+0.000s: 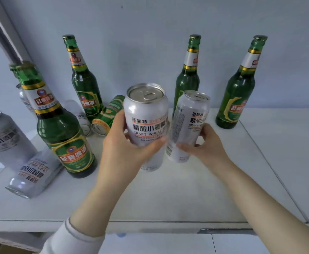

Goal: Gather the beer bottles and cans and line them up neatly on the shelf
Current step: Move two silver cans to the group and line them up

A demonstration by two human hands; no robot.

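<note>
My left hand [129, 149] grips a tall white wheat-beer can [146, 110] held upright over the middle of the white shelf [168, 195]. My right hand [203, 143] grips a second white can [188, 118], tilted slightly and close beside the first. Several green beer bottles stand on the shelf: one at near left [61, 125], one behind it [84, 85], one behind the cans [187, 76] and one at far right [236, 96]. A green can [109, 114] lies on its side at the back.
At the left a white can [5, 138] stands upright, another [34, 173] lies on its side at the front, and two more [78, 114] [24, 97] are partly hidden behind the near bottle. The pale wall [150, 33] closes the back. The shelf's front edge [150, 224] runs below my forearms.
</note>
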